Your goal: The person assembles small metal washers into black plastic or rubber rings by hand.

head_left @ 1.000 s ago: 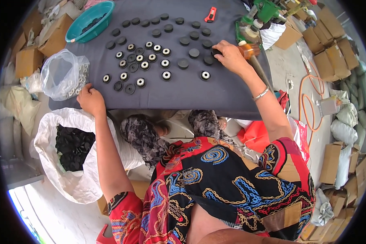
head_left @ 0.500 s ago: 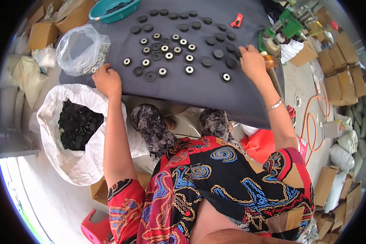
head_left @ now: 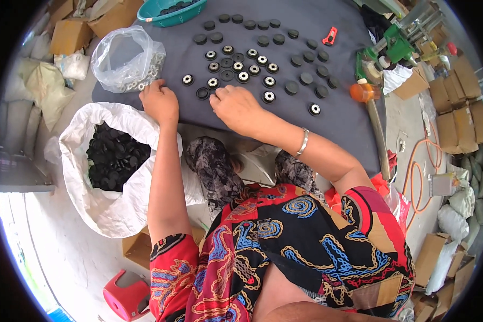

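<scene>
My left hand point(head_left: 160, 102) rests at the left edge of the table, its fingers bent and drawn together beside a clear plastic bag point(head_left: 121, 59) of small metal ring-shaped bearings point(head_left: 154, 68). Whatever its fingertips hold is hidden. My right hand point(head_left: 237, 109) is over the near middle of the table with curled fingers, covering part of the near row. Just left of its fingertips lies an open black ring-shaped piece point(head_left: 202, 93). Around it sit several black round pieces with silver bearings in their centres point(head_left: 243, 77). Plain black discs point(head_left: 306, 79) spread to the right and far side.
A teal basin point(head_left: 172, 19) of black pieces stands at the far left. Below my left arm, a white sack point(head_left: 96, 214) holds many black discs. A red cutter point(head_left: 330, 36) lies far right. A green hand press point(head_left: 397, 45), orange bottle point(head_left: 362, 92) and hammer handle point(head_left: 378, 134) line the right edge.
My right hand has swung from the plain discs at the right across to the near middle. The left hand has stayed by the bag. The whole view has shifted slightly.
</scene>
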Demonstrator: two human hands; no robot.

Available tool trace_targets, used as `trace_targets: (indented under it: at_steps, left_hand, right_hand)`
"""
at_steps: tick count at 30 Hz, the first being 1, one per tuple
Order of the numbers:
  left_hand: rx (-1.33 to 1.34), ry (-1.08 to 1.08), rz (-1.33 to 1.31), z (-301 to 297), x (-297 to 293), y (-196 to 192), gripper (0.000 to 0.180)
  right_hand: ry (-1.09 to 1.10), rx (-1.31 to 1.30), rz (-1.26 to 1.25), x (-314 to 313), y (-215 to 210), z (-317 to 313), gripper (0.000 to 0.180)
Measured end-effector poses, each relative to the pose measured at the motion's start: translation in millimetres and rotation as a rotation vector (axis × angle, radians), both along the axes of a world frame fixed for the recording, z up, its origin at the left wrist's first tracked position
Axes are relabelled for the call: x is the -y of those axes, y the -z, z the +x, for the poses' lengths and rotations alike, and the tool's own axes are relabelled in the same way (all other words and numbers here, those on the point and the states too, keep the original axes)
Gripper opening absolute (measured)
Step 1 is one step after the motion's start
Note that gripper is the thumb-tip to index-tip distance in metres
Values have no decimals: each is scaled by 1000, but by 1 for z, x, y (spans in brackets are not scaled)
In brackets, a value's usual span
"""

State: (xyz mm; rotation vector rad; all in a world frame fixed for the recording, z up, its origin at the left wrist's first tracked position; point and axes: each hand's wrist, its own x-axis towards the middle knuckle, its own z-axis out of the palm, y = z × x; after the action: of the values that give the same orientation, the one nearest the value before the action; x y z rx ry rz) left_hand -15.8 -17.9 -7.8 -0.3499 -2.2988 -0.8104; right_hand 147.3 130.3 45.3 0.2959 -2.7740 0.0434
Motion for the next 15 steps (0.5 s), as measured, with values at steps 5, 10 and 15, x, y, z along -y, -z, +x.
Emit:
trace_targets:
  at_steps: [5,10,15]
  left_hand:
    - [10,-3,10,-1,3,1,19]
    - [-12,3,20,-1,0,-1,19]
    - [9,-13,-15,-3,2,0,19]
  right_hand:
    - [-52,-14,6,6,3,2,11]
    - [-58,49,-117,6,-3,5,11]
    - [-84,173,-214,1,2,8,19]
